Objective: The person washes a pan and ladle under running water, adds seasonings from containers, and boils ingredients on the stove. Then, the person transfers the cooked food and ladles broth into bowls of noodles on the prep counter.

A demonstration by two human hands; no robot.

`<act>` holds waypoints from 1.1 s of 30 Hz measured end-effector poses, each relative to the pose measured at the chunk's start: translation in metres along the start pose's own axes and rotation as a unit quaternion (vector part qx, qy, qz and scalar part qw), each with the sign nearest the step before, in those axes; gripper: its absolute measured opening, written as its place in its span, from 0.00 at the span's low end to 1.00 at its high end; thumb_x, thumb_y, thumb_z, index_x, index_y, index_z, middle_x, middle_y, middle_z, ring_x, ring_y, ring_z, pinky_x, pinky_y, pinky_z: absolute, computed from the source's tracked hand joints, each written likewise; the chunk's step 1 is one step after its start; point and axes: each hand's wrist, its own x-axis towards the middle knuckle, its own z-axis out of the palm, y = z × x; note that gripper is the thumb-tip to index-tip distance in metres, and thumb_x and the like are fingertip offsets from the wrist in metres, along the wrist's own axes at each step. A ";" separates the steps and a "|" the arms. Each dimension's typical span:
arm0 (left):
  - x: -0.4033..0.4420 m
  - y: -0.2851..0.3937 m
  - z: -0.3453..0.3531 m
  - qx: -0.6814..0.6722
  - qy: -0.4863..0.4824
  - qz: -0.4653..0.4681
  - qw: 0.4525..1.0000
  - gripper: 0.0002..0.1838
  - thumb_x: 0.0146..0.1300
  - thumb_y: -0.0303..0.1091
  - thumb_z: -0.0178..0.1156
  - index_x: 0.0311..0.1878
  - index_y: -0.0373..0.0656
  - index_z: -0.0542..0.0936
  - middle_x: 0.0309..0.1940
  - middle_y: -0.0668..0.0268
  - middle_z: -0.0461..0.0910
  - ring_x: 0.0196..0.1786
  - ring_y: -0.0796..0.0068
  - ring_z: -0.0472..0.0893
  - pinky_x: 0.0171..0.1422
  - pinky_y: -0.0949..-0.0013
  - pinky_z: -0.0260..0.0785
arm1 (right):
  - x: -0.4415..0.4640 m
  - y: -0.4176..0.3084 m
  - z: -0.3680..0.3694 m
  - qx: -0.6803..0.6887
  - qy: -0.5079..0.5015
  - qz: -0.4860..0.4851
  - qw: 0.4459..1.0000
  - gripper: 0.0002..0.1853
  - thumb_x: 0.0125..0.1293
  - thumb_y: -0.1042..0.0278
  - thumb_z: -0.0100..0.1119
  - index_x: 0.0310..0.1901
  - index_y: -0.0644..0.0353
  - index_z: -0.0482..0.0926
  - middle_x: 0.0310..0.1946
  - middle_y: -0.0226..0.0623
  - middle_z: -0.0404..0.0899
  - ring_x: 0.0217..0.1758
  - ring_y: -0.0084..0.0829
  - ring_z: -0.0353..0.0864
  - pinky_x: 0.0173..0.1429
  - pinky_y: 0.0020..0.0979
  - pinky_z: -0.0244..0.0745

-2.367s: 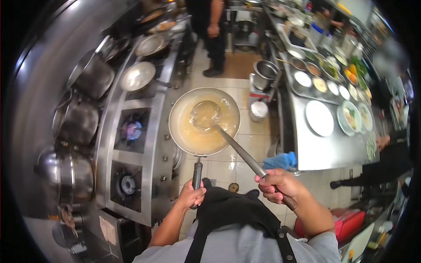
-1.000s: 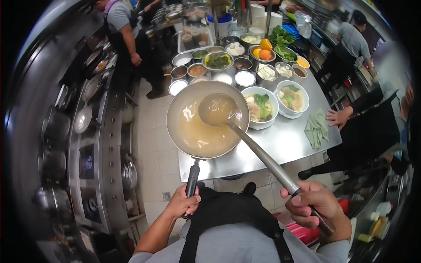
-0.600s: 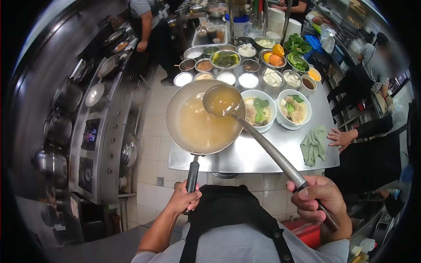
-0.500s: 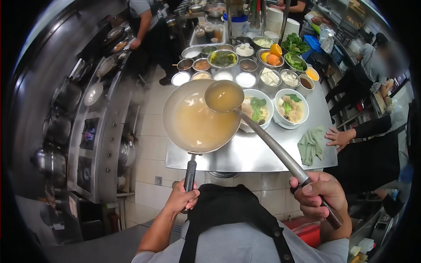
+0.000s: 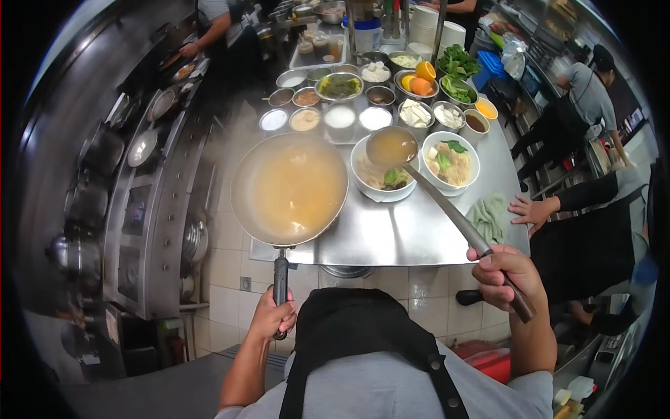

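My left hand (image 5: 272, 315) is closed around the black handle of a frying pan (image 5: 241, 174), held level over the table's front left corner with cloudy, steaming yellowish broth inside. In my right hand (image 5: 509, 276) is the dark grip of a long metal ladle (image 5: 450, 213). Its cup carries broth and hangs over the upper right of the left noodle bowl (image 5: 357, 167), hiding part of that bowl. The right noodle bowl (image 5: 476, 173) stands beside it, with noodles, leafy greens and pale pieces.
Bowls of ingredients, among them white powder (image 5: 340, 117) and oranges (image 5: 421, 86), line the far side of the steel table (image 5: 391, 241). A green cloth (image 5: 486, 218) lies at right, near a co-worker's hand (image 5: 534, 211). Stove burners (image 5: 129, 269) run along the left.
The pan has moved left, away from the left noodle bowl. The ladle has shifted from over the pan to over that bowl, still carrying broth. The view has shifted slightly.
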 end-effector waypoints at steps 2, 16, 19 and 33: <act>-0.003 -0.001 0.000 -0.005 0.006 -0.007 1.000 0.10 0.58 0.19 0.54 0.39 0.43 0.66 0.14 0.71 0.62 0.09 0.81 0.62 0.13 0.73 0.56 | 0.007 0.005 -0.009 -0.031 0.034 -0.012 0.999 0.09 0.63 0.76 0.50 0.44 0.68 0.72 0.16 0.30 0.66 0.09 0.20 0.62 0.11 0.22 0.56; -0.013 0.016 -0.032 0.027 -0.004 -0.035 0.999 0.10 0.57 0.17 0.53 0.38 0.42 0.66 0.14 0.70 0.63 0.10 0.80 0.63 0.14 0.72 0.56 | 0.036 0.070 -0.016 -0.180 0.115 -0.080 0.974 0.10 0.61 0.74 0.54 0.45 0.65 0.72 0.16 0.27 0.68 0.09 0.20 0.64 0.12 0.21 0.59; -0.011 0.021 -0.042 0.046 -0.016 -0.041 0.998 0.10 0.57 0.17 0.53 0.38 0.41 0.66 0.14 0.70 0.63 0.10 0.81 0.63 0.14 0.72 0.55 | 0.045 0.093 -0.013 -0.232 0.141 -0.094 0.958 0.12 0.61 0.73 0.55 0.45 0.66 0.71 0.16 0.29 0.69 0.10 0.21 0.66 0.14 0.23 0.62; 0.007 0.035 -0.077 0.078 -0.113 -0.063 0.989 0.10 0.58 0.18 0.56 0.37 0.39 0.65 0.16 0.69 0.66 0.11 0.80 0.67 0.16 0.72 0.60 | 0.058 0.177 0.038 -0.557 0.237 -0.174 0.777 0.09 0.60 0.73 0.57 0.40 0.63 0.70 0.23 0.53 0.76 0.31 0.56 0.78 0.35 0.45 0.71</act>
